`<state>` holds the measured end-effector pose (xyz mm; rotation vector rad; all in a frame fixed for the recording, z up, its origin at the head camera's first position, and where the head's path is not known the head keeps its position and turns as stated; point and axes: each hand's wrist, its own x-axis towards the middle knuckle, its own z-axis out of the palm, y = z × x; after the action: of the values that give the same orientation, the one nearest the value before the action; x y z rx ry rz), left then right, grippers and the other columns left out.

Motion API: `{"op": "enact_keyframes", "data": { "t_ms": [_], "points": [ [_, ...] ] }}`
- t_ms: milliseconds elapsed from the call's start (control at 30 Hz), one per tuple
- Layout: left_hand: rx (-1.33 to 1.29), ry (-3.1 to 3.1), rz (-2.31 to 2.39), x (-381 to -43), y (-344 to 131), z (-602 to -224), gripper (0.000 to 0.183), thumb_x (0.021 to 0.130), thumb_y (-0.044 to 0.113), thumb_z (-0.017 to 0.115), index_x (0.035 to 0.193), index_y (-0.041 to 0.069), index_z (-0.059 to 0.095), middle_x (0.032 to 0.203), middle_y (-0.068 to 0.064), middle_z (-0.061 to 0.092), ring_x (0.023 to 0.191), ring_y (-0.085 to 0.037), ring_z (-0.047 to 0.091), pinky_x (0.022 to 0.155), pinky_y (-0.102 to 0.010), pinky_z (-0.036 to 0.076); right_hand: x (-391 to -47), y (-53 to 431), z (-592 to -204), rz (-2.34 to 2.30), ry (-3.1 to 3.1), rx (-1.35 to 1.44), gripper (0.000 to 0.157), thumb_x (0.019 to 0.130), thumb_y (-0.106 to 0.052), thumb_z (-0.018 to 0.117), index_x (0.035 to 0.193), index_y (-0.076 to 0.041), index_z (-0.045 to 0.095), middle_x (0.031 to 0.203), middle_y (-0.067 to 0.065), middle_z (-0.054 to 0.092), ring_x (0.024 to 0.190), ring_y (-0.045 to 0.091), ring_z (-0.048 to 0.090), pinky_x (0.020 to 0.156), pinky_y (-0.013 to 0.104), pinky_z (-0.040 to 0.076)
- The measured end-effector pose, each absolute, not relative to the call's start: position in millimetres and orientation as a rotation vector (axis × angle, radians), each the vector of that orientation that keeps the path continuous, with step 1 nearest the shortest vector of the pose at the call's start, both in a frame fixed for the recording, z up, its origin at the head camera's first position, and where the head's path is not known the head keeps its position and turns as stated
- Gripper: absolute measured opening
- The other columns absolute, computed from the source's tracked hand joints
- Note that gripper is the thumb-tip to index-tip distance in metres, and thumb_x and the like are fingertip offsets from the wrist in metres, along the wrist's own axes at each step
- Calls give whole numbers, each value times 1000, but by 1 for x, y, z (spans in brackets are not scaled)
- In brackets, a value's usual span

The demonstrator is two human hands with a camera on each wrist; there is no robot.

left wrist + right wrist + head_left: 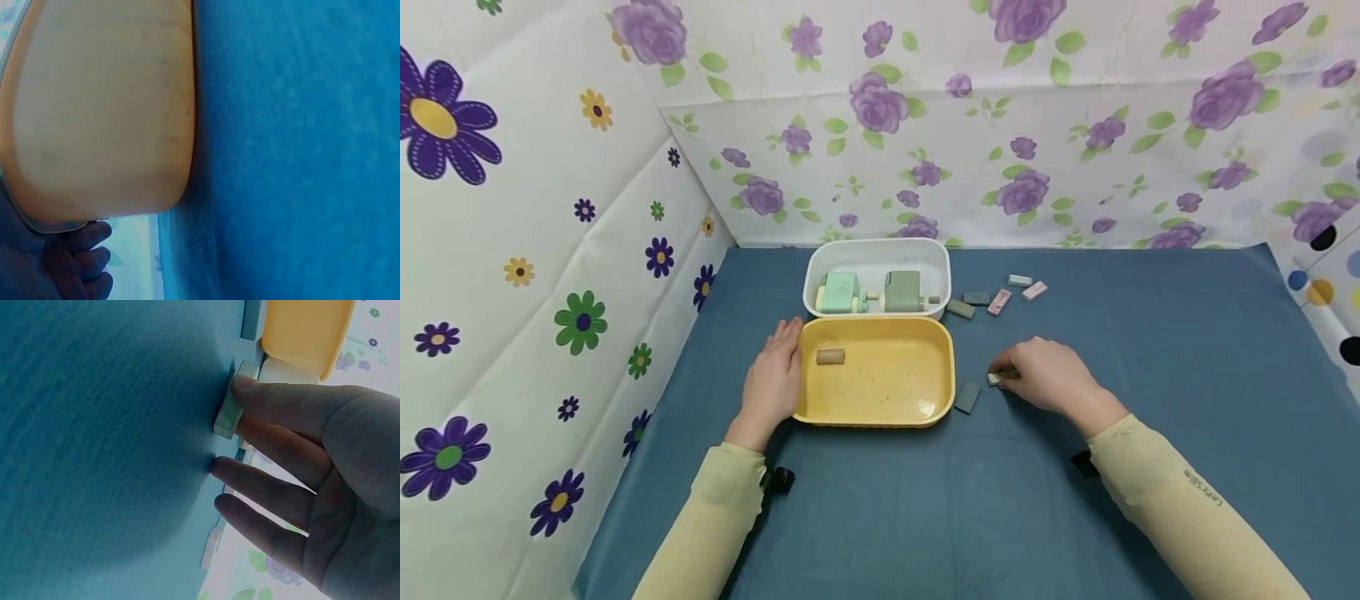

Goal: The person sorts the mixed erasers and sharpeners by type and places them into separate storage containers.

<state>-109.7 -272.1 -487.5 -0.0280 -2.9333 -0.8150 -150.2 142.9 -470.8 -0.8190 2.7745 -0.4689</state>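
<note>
My right hand [1051,377] pinches a small pale green eraser [229,414] between thumb and forefinger, low over the blue cloth. Its other fingers stretch out loosely in the right wrist view. A dark grey-green eraser [967,397] lies between that hand and the yellow tray [880,421]. Inside the tray, toward the left, is a short brown cylinder-like piece [831,357]. Against the tray's left side rests my left hand [775,375], fingers straight along the rim. Several of its fingertips [94,259] show past the tray's end in the left wrist view.
Behind the yellow tray stands a white bin [880,250] holding a mint green device [841,293] and a grey-green one [902,292]. Right of the bin lie several more erasers, including a pink one [999,302] and a grey one [977,297]. Flowered sheets [925,117] rise behind and at the left.
</note>
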Motion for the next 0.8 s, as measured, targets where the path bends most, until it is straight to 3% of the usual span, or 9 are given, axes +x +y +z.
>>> {"op": "enact_keyframes", "data": {
  "t_ms": [800],
  "points": [
    [-28, -2935, -813, -110, -272, -487, 50, 117, 12, 41, 165, 0, 36, 169, -16, 39, 160, -32, 27, 131, -51, 21, -151, 148, -471, -573, 2807, -731, 24, 98, -19, 81, 122, -17, 84, 112, 3, 80, 98, 24, 76, 83, 51, 64]
  ]
}}
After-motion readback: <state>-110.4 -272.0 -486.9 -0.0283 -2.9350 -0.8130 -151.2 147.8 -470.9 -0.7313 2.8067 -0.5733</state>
